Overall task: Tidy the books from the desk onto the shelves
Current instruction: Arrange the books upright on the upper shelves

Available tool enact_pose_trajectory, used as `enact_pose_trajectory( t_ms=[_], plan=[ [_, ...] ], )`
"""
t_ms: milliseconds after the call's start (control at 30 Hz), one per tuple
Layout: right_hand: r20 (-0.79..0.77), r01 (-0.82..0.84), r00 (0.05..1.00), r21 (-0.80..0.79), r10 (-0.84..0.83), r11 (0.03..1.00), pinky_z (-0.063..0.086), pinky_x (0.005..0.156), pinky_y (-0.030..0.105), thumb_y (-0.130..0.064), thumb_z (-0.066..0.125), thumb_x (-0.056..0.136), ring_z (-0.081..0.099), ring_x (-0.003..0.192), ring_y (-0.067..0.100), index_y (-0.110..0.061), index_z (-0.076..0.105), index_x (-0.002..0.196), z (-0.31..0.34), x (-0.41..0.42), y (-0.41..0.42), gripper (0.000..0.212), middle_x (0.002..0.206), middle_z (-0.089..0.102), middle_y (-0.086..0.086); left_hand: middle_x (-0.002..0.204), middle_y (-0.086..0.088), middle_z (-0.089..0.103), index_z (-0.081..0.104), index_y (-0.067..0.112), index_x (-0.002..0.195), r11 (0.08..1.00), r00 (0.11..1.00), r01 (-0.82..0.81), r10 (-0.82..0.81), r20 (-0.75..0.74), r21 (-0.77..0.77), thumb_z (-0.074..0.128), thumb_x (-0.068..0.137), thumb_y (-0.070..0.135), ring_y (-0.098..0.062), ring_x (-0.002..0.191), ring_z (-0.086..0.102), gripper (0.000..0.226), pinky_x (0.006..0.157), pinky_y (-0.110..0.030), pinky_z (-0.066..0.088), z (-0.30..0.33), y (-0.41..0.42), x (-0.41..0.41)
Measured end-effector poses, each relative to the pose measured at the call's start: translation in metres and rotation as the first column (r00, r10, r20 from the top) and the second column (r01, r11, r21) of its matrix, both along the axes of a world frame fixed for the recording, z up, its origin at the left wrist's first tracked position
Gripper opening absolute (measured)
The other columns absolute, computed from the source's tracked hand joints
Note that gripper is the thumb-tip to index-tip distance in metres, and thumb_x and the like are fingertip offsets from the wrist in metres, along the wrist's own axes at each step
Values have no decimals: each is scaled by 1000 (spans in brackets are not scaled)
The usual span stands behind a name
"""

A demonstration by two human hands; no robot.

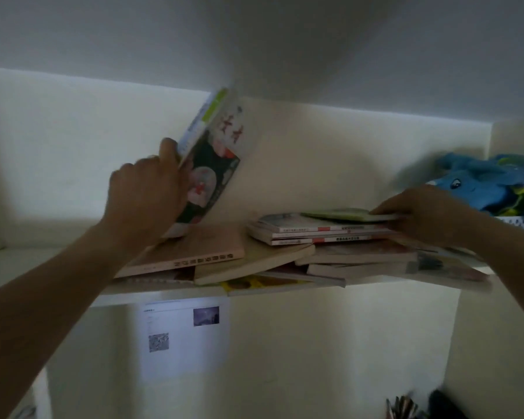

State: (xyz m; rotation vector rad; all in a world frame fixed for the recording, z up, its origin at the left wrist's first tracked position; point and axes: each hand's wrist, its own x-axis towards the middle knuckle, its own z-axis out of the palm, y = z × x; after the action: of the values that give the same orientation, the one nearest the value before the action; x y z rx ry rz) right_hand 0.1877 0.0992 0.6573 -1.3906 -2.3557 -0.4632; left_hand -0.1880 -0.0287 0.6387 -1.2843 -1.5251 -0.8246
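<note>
While the left hand (147, 189) grips it, the book (212, 158) stands tilted — top leaning right.

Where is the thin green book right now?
In the head view, the thin green book lies flat on top of the right-hand stack of books on the shelf, under the right hand's fingertips, left of the blue plush toy.

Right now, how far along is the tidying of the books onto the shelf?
Done: many books lie flat in a loose pile on the white shelf. In hand: the left hand holds a tilted dark-covered book; the right hand touches a thin green book. Left: the desk is out of view.
</note>
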Motion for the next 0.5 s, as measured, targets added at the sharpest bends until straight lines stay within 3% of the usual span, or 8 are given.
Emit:
enact_pose_trajectory(
  t_ms=[67,133,200,267,367,433,500],
  plan=[
    [-126,-26,991,84,37,996,49,64,33,-37,49,98,60,68,12,-24,71,106,6,-7,3,27,75,64,-4,71,-11,49,46,0,107,995,986,-53,38,160,90,42,108,34,-25,48,42,34,49,-32,32,5,-20,-35],
    [-267,-69,953,269,143,961,52,61,41,-53,40,95,60,61,23,-25,67,103,11,-33,8,40,68,61,0,72,-15,53,45,1,109,980,971,-135,102,217,143,38,109,36,-29,51,45,35,51,-36,32,5,-40,-68],
    [-358,-120,889,418,285,900,53,64,46,-40,43,98,59,61,33,-12,66,106,14,-83,-1,37,68,61,7,74,-24,63,46,2,109,964,948,-220,176,264,147,39,108,36,-39,56,56,34,51,-38,34,-4,-60,-98],
    [-411,-231,779,515,474,825,50,67,42,-27,47,99,61,64,38,-3,67,110,15,-147,-24,33,74,66,17,82,-26,68,47,2,113,949,899,-278,205,387,145,39,107,36,-45,68,66,35,53,-39,36,-16,-76,-124],
    [-368,-360,685,579,628,732,50,62,39,-21,48,95,62,59,38,-15,69,122,13,-251,-79,35,75,71,19,85,-21,71,47,2,118,920,826,-352,220,519,171,39,110,34,-37,66,67,34,55,-33,35,-27,-95,-152],
    [-403,-442,572,582,714,683,52,64,39,-13,54,92,67,66,40,-17,68,127,9,-315,-112,38,83,74,20,83,-13,70,45,4,123,909,824,-372,231,517,187,36,110,33,-31,63,67,33,51,-30,36,-30,-106,-168],
    [-447,-523,466,557,764,645,51,66,30,-5,55,94,69,69,31,-14,66,129,-3,-370,-141,38,93,75,16,88,-7,67,34,5,141,924,844,-310,159,513,223,34,109,32,-26,64,70,42,45,-30,45,-31,-117,-183]
  ],
)
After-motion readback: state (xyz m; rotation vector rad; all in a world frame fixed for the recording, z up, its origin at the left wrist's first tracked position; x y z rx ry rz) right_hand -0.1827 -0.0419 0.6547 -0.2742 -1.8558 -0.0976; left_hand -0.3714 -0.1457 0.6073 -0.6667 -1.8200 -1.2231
